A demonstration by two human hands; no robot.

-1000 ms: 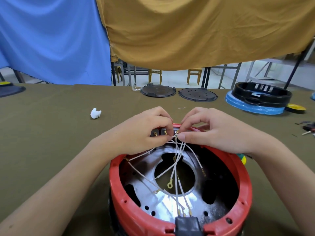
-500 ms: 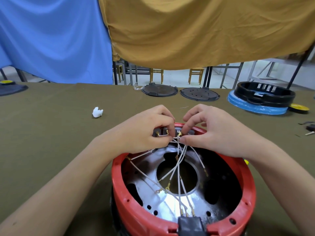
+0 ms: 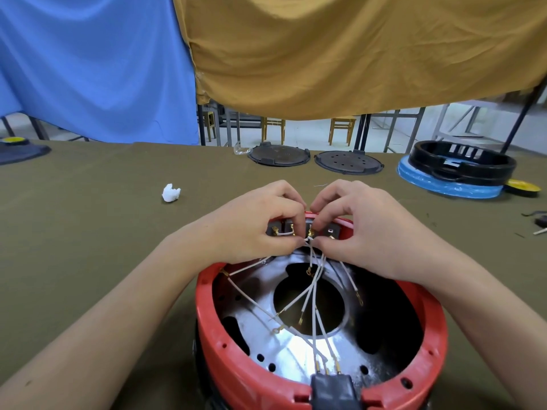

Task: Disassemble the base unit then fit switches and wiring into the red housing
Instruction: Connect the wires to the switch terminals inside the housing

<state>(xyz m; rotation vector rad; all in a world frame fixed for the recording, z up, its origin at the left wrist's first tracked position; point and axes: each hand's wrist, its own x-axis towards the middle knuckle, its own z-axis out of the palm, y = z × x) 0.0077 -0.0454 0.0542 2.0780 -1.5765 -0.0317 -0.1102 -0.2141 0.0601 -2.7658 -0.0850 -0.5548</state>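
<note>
Red housing point(image 3: 321, 380) with silvery metal floor, white wires point(image 3: 307, 297) ending in brass-coloured terminals, and a black plug block point(image 3: 333, 390) at its near rim. Olive-green tabletop point(image 3: 88, 232) bearing a white scrap point(image 3: 170, 192), two dark grey discs point(image 3: 313, 156) at the far edge, and a black ring point(image 3: 461, 164) on a blue base toward the far right corner. Backdrop cloths: blue point(image 3: 88, 63) and mustard-yellow point(image 3: 355, 51).

red housing point(image 3: 322, 383) near rim cut off, switches point(image 3: 288, 227) partly hidden by fingers

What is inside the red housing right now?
Inside the red housing: a silver plate with a central hole, loose white wires, and switches at the far rim, partly covered by both hands.
</note>
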